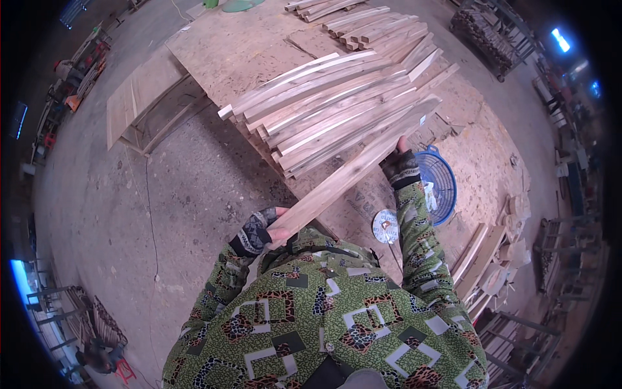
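A long flat wooden board point(346, 174) slants in front of me, its near end low at the left and its far end up at the right. My left hand point(260, 228), in a patterned fingerless glove, is closed round the near end. Farther along, my right hand point(400, 162), also gloved, grips the board's right edge; its fingers underneath are hidden. Just beyond the board lies a stack of wooden strips point(330, 107) on the worktable point(227, 48). A small white sticker point(422, 120) shows near the board's far end.
A blue plastic basket point(447, 185) with scraps in it stands right of my right forearm. Beside that arm is a round tin point(386, 225). More wood pieces point(369, 27) lie at the table's far side. A low wooden table point(146, 91) stands to the left; a loaded rack point(492, 35) is far right.
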The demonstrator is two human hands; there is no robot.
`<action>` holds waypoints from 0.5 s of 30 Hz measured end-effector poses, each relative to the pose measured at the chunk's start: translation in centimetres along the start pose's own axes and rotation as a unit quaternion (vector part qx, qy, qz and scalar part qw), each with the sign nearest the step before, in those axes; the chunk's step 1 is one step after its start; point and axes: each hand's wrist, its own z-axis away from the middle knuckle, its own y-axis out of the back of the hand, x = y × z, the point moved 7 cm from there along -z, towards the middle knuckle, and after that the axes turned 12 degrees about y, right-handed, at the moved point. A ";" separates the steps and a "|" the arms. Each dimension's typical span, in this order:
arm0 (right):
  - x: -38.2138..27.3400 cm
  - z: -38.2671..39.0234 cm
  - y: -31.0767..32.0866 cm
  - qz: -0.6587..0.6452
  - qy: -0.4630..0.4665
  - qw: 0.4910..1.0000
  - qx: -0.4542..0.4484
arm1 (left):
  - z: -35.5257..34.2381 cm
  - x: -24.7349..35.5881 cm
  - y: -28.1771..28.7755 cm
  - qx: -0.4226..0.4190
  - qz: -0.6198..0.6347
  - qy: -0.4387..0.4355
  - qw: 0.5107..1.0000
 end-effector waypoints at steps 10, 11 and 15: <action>4.1 0.3 8.9 0.031 -0.065 0.993 0.096 | -0.3 -0.1 -0.5 0.084 -0.099 0.055 0.990; 4.3 0.4 9.2 0.027 -0.063 0.993 0.100 | -0.7 -0.4 -0.5 0.082 -0.104 0.059 0.989; 3.8 1.3 14.4 0.224 -0.029 0.949 0.218 | -3.9 -3.3 1.7 0.149 -0.153 -0.033 0.976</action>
